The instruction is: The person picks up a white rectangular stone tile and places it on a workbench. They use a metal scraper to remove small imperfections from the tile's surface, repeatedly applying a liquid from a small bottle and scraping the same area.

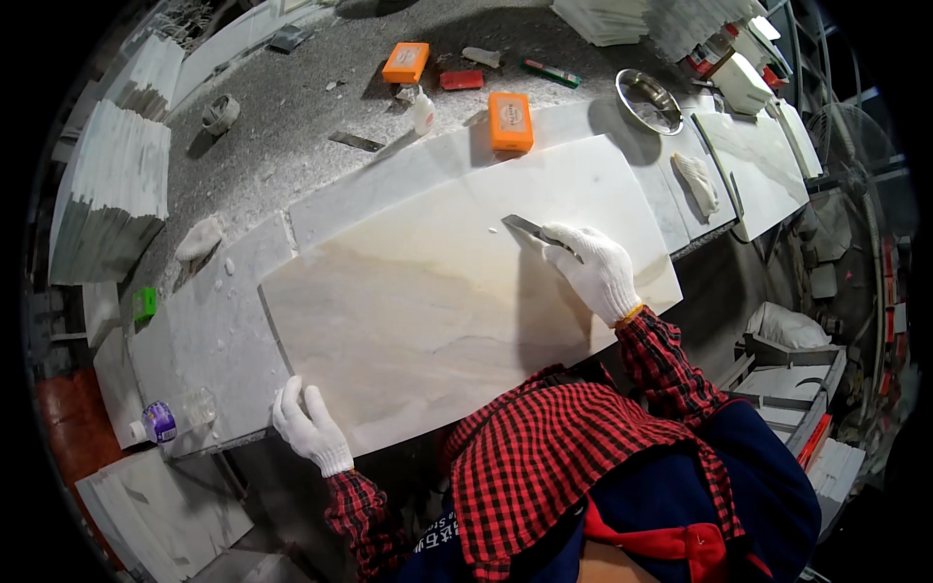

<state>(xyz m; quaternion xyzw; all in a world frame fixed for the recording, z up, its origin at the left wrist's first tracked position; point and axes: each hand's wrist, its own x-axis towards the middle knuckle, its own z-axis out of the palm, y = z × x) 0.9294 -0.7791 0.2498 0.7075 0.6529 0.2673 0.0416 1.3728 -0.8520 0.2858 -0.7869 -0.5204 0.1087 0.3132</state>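
Note:
A large marble slab, white with beige and grey veining, lies across the bench before me. My right hand, in a white knit glove, is closed around a flat metal scraper blade over the slab's right half. The blade's tip points left, near a small white fragment on the surface. At the slab's near left edge is my left hand, also gloved, with thumb and fingers apart. It appears to touch that edge; part of its fingers is hard to make out.
Beyond the slab are orange boxes, a white squeeze bottle, a loose metal blade and a steel bowl. Stacked tiles stand at left. A plastic jar lies near the left bench edge; a glove rests at right.

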